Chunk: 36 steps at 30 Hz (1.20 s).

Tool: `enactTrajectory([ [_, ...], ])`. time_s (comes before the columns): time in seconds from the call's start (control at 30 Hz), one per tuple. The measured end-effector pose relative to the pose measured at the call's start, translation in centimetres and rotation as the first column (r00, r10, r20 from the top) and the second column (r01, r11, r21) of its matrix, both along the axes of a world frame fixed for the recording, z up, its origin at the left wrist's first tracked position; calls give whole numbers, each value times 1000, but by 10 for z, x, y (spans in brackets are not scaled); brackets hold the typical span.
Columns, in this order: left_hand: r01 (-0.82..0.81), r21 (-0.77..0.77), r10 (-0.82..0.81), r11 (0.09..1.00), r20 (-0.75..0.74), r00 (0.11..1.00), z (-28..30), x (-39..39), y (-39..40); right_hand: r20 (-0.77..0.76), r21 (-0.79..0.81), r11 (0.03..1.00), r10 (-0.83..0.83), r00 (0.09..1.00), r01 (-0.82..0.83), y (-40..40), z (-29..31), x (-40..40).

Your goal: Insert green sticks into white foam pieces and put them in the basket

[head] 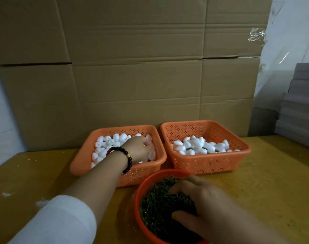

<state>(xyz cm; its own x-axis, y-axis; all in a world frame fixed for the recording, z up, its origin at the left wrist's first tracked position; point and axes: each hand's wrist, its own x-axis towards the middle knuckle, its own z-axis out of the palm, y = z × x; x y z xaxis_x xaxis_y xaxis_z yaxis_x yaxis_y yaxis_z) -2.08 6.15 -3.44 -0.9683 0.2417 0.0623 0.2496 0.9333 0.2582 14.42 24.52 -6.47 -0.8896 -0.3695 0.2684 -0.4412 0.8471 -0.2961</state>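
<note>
- Green sticks [160, 201] fill a round red bowl [138, 196]; the right hand [203, 205] digs in, fingers curled, seemingly pinching some.
- Left hand [138, 148] reaches among white foam pieces [106, 143] in the left basket [83, 161]; its grip is hidden.
- Right basket [211, 162] holds stuck pieces [197, 145].

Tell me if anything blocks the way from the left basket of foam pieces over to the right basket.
Nothing visible does. The left basket and right basket sit side by side on the table, open-topped, with only their rims between them. The left hand is already among the foam pieces.
</note>
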Motion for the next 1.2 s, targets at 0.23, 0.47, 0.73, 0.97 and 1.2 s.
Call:
enactTrajectory([
  [0.23,16,-111,11,994,241,970,-3,-9,14,-4,101,995,15,1000,-15,-2,-6,-1],
  [0.47,22,-605,106,796,175,979,-1,-11,3,44,112,994,16,999,-21,3,-14,-6],
  [0.73,78,-437,60,896,293,954,8,-4,-5,80,176,984,28,996,-41,2,-16,-9],
  [0.97,57,-309,32,949,278,960,10,-2,-10,69,173,983,40,997,-52,-1,-13,-9],
  [1.2,-47,20,47,999,17,999,-10,-17,-27,38,132,991,12,999,-16,-5,-11,-8],
])
